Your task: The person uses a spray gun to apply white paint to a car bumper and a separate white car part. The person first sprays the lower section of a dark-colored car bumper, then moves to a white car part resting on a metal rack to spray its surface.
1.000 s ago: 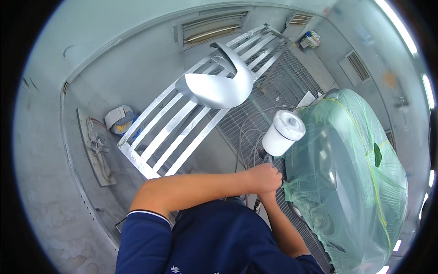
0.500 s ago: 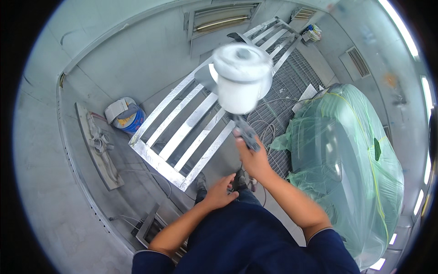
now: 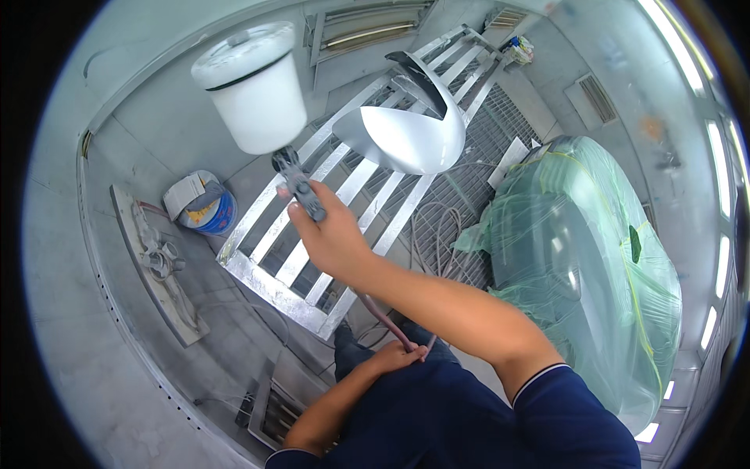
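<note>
My right hand (image 3: 334, 234) is closed round the grip of a spray gun (image 3: 295, 184), whose white paint cup (image 3: 262, 105) stands on top, slightly tilted. The gun is held out over the left edge of a long slatted rack (image 3: 273, 285) wrapped in silver foil. On the rack, beyond and to the right of the gun, lies a curved silver panel (image 3: 406, 137) with a dark inner edge. Close to my body, my left hand (image 3: 397, 356) grips a reddish hose (image 3: 383, 316) that runs up toward the gun.
On the right stands a large car-like shape (image 3: 578, 281) under green plastic film. A blue bucket (image 3: 215, 215) sits by the left wall, near a leaning board (image 3: 156, 266) with fittings. Coiled hose (image 3: 437, 234) lies on the floor grating (image 3: 508, 117).
My right hand has swung the spray gun left, uncovering the silver panel. My left hand, earlier holding nothing visible, has moved slightly right and down and now grips the hose.
</note>
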The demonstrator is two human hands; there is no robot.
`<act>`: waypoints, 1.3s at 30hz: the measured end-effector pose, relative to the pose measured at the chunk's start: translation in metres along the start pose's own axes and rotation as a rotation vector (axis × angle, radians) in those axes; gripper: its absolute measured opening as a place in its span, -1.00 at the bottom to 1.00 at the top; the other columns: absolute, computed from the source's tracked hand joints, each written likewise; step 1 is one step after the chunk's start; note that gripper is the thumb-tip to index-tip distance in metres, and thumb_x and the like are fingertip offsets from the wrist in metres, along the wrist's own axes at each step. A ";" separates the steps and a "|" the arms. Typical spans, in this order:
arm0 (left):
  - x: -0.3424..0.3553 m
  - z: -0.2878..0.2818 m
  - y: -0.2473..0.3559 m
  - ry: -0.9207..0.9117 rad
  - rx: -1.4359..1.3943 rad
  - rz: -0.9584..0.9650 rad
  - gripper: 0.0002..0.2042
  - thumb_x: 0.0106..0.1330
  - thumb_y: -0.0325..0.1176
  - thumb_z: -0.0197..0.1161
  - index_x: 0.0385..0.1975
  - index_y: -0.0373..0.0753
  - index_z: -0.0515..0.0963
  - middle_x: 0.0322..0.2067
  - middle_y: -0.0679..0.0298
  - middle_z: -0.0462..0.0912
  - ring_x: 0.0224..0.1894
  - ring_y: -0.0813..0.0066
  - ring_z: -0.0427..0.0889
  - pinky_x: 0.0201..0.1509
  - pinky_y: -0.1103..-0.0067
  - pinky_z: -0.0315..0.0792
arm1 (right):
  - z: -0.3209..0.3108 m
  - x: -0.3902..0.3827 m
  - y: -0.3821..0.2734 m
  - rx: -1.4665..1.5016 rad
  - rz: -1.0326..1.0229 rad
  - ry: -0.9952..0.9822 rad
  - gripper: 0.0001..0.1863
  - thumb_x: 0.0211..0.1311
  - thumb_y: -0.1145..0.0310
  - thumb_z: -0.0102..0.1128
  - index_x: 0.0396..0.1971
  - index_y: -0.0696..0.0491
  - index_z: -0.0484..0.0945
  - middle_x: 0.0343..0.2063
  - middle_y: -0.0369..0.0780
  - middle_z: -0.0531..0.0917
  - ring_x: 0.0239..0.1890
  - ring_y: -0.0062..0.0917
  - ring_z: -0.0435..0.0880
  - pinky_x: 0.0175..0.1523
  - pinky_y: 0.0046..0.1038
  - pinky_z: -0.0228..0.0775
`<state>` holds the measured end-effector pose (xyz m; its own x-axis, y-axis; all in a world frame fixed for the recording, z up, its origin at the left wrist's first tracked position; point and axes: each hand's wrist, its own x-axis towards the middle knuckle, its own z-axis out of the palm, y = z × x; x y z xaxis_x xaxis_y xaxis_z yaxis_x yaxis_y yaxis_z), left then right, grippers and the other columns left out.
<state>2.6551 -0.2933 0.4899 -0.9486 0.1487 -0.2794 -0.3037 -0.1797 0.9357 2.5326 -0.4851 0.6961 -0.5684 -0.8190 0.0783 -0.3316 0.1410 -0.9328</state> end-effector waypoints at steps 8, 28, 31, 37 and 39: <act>-0.036 -0.008 0.016 0.237 -0.140 -0.201 -0.34 0.41 0.24 -0.09 -0.64 -0.26 0.59 -0.63 0.20 0.63 -0.50 0.34 0.65 -0.31 0.48 0.48 | 0.018 0.053 0.063 -0.177 -0.081 0.174 -0.64 0.35 0.21 0.10 -0.02 0.16 0.45 -0.25 0.05 0.59 -0.22 -0.05 0.60 -0.12 -0.20 0.42; -0.001 -0.001 0.003 -0.161 0.700 -0.247 -0.40 0.38 0.21 -0.08 -0.32 -0.27 0.64 -0.39 0.00 0.68 -0.25 -0.01 0.66 -0.13 0.20 0.48 | -0.186 -0.123 0.142 -0.029 0.334 0.313 -0.74 0.45 0.21 0.04 -0.17 0.12 0.48 -0.67 -0.43 0.37 -0.66 -0.78 0.29 -0.56 -0.64 0.11; 0.014 0.006 0.005 -0.215 0.749 -0.212 -0.43 0.36 0.20 -0.04 -0.33 -0.25 0.65 -0.39 0.01 0.68 -0.25 0.02 0.66 -0.14 0.21 0.48 | -0.219 -0.156 0.155 -0.130 0.401 0.433 -0.69 0.42 0.20 0.08 -0.05 0.13 0.45 -0.62 -0.44 0.42 -0.63 -0.79 0.31 -0.54 -0.64 0.14; 0.021 0.011 -0.018 -0.174 0.759 -0.199 -0.47 0.35 0.18 0.00 -0.35 -0.23 0.64 -0.38 0.03 0.69 -0.23 0.04 0.67 -0.15 0.20 0.48 | -0.232 -0.184 0.155 -0.321 0.366 0.667 -0.66 0.43 0.36 0.06 0.09 0.22 0.41 -0.14 -0.18 0.56 -0.10 -0.53 0.51 0.09 -0.49 0.33; 0.017 0.008 -0.025 -0.155 0.730 -0.228 -0.47 0.35 0.18 0.00 -0.34 -0.22 0.64 -0.38 0.03 0.69 -0.23 0.04 0.67 -0.15 0.20 0.49 | -0.216 -0.172 0.150 -0.405 0.298 0.631 -0.68 0.43 0.39 0.06 0.08 0.22 0.41 -0.13 -0.17 0.57 -0.11 -0.51 0.53 0.08 -0.47 0.35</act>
<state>2.6472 -0.2781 0.4632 -0.8302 0.2488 -0.4989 -0.3032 0.5495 0.7786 2.4182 -0.2029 0.6184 -0.9540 -0.2637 0.1426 -0.2770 0.5935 -0.7556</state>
